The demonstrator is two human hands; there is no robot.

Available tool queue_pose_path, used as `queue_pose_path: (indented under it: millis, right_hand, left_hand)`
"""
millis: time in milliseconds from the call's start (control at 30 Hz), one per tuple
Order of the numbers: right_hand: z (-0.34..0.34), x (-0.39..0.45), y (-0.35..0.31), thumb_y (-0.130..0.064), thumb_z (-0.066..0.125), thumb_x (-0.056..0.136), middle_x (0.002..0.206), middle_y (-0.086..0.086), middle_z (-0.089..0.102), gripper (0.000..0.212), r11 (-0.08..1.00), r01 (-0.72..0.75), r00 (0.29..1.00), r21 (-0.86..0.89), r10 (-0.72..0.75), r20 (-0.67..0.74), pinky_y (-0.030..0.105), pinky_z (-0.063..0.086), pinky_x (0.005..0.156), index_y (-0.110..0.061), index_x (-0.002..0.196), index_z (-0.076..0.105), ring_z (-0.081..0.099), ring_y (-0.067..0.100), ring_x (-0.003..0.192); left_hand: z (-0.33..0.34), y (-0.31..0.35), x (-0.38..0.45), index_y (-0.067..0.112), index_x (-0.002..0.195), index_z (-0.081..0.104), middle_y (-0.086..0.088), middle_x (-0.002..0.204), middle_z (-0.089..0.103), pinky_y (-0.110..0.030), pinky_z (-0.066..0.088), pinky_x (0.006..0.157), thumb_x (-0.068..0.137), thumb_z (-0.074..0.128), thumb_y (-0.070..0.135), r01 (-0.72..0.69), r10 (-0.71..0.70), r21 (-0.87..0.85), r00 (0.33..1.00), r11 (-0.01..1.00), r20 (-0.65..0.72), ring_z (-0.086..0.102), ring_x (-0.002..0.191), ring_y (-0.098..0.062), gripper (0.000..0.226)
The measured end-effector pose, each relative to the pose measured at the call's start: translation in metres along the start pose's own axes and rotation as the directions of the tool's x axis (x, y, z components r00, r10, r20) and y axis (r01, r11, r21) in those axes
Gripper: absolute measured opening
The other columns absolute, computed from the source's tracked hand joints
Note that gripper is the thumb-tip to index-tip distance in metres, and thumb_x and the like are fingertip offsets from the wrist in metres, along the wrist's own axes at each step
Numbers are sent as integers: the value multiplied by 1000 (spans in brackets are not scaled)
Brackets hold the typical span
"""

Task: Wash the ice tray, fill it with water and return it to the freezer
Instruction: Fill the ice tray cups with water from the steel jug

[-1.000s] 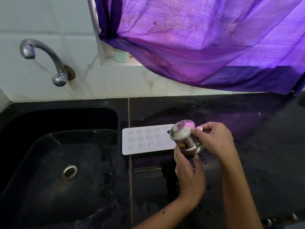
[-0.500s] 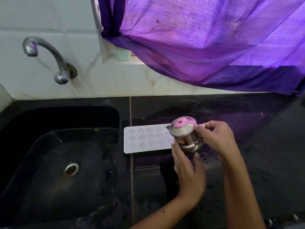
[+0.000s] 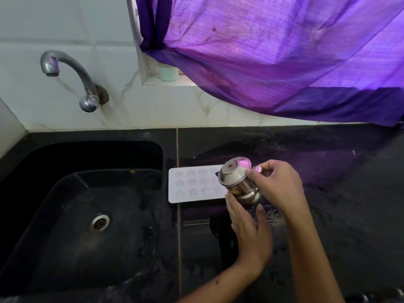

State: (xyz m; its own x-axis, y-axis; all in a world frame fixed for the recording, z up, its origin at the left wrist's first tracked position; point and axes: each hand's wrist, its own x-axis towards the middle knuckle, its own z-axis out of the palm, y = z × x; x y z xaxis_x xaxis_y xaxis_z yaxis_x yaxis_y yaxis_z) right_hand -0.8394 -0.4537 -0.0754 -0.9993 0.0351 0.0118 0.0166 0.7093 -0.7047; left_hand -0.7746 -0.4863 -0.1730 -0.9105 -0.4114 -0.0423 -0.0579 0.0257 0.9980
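A white ice tray [image 3: 192, 184] with star-shaped cells lies flat on the black counter, just right of the sink. Its right end is hidden behind a small steel pot [image 3: 237, 180] that I hold tilted over it, mouth towards the tray. My right hand [image 3: 276, 185] grips the pot by its handle from the right. Beneath the pot, my left hand [image 3: 248, 230] supports its lower side with fingers and thumb. Whether water is coming out of the pot cannot be made out.
A black sink [image 3: 94, 215] with a steel drain [image 3: 99, 223] fills the left. A steel tap [image 3: 72, 77] juts from the white tiled wall above it. A purple curtain [image 3: 273, 53] hangs over the window ledge, where a small pale cup [image 3: 168, 73] stands. The counter [image 3: 338, 193] looks wet.
The pot stays tilted over the tray's right end, its mouth turning slightly. Both hands keep their hold; the view has shifted a little.
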Motion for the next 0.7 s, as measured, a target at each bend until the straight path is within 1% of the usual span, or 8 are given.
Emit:
queue_pose_path:
  millis: [200,333,467,700]
  right_hand:
    - [0,-5,-5,-41,67,83,76,-7,65,19,999,24,1000,-25,-23,21,31,41,68,-24,75,62,61,20,83]
    - [1,-6,-5,-41,66,83,75,-8,64,20,999,28,999,-38,-27,18,32,41,68,-24,73,60,61,19,82]
    - [1,-6,-6,-41,65,84,76,-9,63,19,997,32,999,-68,-31,16,31,41,67,-26,73,60,61,19,82]
    - [2,-6,-6,-41,65,84,80,-8,64,20,996,29,999,-89,-28,17,33,44,69,-26,72,58,61,20,83]
  left_hand:
    - [-1,1,0,19,151,-4,3,159,1,-44,16,118,85,37,42,6,-6,4,1000,1000,-17,10,147,-13,82]
    - [-1,1,0,21,152,-5,5,159,2,-45,18,118,85,37,43,13,-13,1,1000,1000,-13,12,146,-14,82]
    - [-1,3,-2,16,151,-6,2,160,-1,-43,14,119,85,36,43,10,-10,12,1000,1000,-3,7,147,-12,83]
    - [-1,4,-3,14,151,-5,0,160,1,-43,14,119,86,38,42,13,-13,18,1000,1000,-1,8,147,-13,83]
